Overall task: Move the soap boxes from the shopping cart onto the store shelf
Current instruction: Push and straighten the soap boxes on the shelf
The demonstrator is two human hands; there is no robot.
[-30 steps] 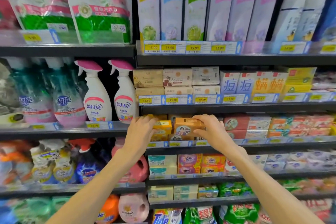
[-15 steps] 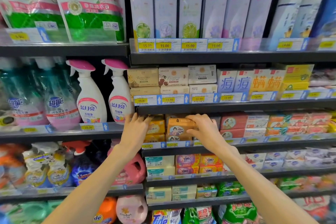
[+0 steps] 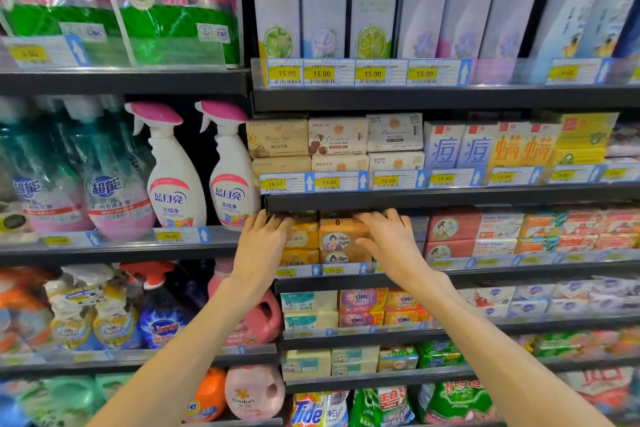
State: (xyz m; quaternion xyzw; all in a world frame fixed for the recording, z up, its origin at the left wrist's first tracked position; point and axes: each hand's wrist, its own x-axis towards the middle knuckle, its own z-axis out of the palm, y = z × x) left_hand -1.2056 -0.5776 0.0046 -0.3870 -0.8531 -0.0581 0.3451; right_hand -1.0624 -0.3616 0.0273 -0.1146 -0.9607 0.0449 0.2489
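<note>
An orange soap box [image 3: 337,236] with a portrait label sits on top of a matching box on the middle store shelf [image 3: 346,279]. My right hand [image 3: 391,241] holds it from the right, fingers over its top edge and thumb on its front. My left hand [image 3: 265,241] lies with fingers apart against the stack of yellow soap boxes [image 3: 304,236] just left of it, holding nothing. The fingertips of both hands reach under the shelf above [image 3: 450,199]. The shopping cart is out of view.
Red and white soap boxes [image 3: 453,229] fill the same shelf to the right. White spray bottles [image 3: 232,180] stand to the left. Beige soap boxes [image 3: 337,135] are one shelf up, OMO bars [image 3: 362,302] one shelf down. Detergent bags and bottles fill the other shelves.
Both hands have pushed a little deeper under the upper shelf, and the orange box has gone further back on its stack. The left hand has slid onto the yellow boxes.
</note>
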